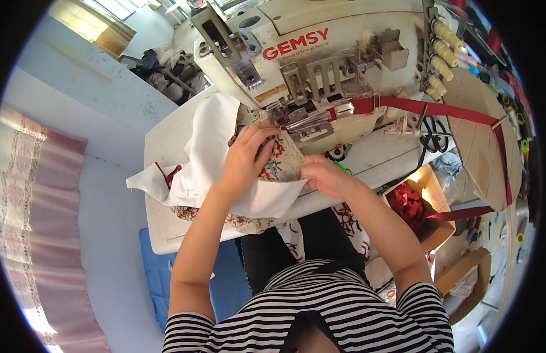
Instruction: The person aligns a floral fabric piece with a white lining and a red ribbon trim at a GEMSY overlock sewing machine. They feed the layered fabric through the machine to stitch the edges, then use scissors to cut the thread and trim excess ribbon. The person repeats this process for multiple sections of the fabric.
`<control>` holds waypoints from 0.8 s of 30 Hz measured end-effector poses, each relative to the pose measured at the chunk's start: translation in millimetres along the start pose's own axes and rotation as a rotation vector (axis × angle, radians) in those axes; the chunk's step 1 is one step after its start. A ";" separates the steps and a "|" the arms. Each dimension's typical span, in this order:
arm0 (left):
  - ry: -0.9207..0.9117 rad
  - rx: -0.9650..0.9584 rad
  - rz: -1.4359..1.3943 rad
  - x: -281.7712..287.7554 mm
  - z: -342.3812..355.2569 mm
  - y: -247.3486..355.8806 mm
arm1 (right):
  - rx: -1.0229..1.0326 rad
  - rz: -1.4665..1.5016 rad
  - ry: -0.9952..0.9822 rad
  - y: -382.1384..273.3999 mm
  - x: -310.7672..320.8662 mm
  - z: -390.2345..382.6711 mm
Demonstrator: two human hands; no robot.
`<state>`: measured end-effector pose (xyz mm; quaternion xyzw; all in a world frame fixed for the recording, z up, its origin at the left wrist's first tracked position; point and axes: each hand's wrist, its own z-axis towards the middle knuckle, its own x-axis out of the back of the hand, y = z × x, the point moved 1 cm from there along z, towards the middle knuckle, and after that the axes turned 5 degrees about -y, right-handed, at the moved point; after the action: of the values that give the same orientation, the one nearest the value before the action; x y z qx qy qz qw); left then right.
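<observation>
Floral fabric panel [277,167] with white cloth [203,154]: beneath left hand [240,154], laid palm down, fingers loosely spread; edge pinched by right hand [327,176]. Presumably light, soft, prone to sagging; best held flat, by edges.

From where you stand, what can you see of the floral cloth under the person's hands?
The floral cloth looks woven, beige with red, green and blue motifs. It lies against plain white fabric on the table, its upper part close beneath the sewing machine. The left hand rests over it; the right hand grips its right edge. Similar floral material shows below the white; whether it's one piece, I can't tell.
</observation>
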<state>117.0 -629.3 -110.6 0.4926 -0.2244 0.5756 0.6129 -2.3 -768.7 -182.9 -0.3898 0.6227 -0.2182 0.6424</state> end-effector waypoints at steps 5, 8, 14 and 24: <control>-0.077 -0.101 0.020 18.4 -6.8 -13.4 | 0.003 -0.020 0.016 -2.0 0.4 10.5; -0.201 -0.199 0.220 43.2 -20.1 8.9 | 0.008 -0.055 0.034 -1.4 2.6 3.6; -0.402 -0.288 0.032 35.9 -53.7 84.6 | -0.140 -0.235 0.193 6.2 -4.4 3.4; -0.033 0.161 0.073 21.8 -25.8 16.1 | -0.149 0.095 0.134 43.7 3.4 -27.3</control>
<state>99.7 -598.9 -97.3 0.5413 -0.2052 0.6054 0.5462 -37.3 -751.2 -216.7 -0.3912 0.6966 -0.1664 0.5779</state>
